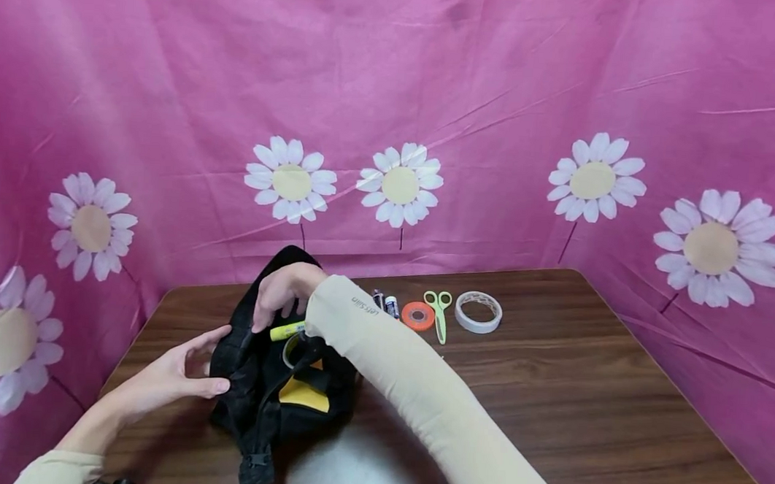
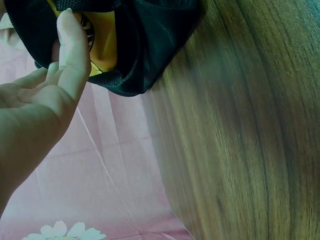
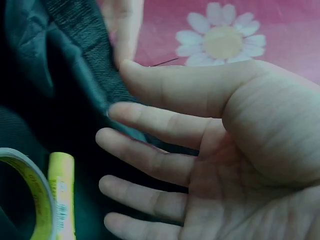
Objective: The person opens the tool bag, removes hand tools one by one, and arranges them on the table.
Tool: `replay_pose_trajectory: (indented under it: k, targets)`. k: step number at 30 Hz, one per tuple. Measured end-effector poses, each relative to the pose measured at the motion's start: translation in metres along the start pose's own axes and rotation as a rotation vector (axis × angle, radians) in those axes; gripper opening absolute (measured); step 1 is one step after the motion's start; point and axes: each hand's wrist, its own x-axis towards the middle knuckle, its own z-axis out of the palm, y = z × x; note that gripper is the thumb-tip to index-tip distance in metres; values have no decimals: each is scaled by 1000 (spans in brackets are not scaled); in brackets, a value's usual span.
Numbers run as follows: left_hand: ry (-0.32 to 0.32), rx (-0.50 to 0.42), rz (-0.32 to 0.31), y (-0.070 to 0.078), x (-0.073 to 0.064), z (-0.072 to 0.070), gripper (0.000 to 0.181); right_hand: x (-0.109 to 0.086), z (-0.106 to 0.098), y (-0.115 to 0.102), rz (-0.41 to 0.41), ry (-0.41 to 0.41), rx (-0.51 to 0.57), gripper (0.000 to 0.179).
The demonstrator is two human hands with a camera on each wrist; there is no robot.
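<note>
A black bag [image 1: 239, 366] with a yellow patch [image 1: 305, 394] lies on the left part of the table, its mouth spread. My left hand [image 1: 163, 373] grips the bag's left side, thumb and fingers apart along its edge; the left wrist view shows the thumb [image 2: 70, 35] against the black webbing. Over the mouth hovers my right hand [image 1: 286, 291], its fingers [image 3: 150, 150] extended and holding nothing, thumb tip close to the bag's rim. A yellow labelled tube [image 3: 62, 195] and a roll of tape [image 3: 42, 200] lie side by side within the bag.
Right of the bag, on the wooden table [image 1: 585, 369], lie two small capped tubes, one white-and-dark [image 1: 392, 306], an orange tape roll [image 1: 418, 316], light green scissors [image 1: 441, 325] and a white tape roll [image 1: 478, 327]. A pink flowered curtain [image 1: 485, 130] surrounds the table.
</note>
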Motion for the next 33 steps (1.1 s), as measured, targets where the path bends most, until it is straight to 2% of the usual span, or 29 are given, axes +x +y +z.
replay_pose_trajectory:
  k: [4,10,17,19,22,28,33]
  targets:
    - [-3,-21,18,0,-1,1,85,13,5,2,27,-51,-12,23]
    - [-8,-18,42,0,-2,1,85,31,9,10,-12,-147,20,36]
    - [-7,-33,0,-1,-1,0,85,46,12,30,9,-116,82,42]
    - [-16,-38,8,-2,-1,0,85,48,12,36,-10,-106,81,46]
    - [-21,-44,25,-3,-1,-1,85,49,11,45,-12,-50,79,46]
    - [-9,-46,27,-3,0,-1,85,51,11,56,9,57,113,35]
    - [-8,-47,27,-5,1,0,85,52,13,59,-11,61,149,36]
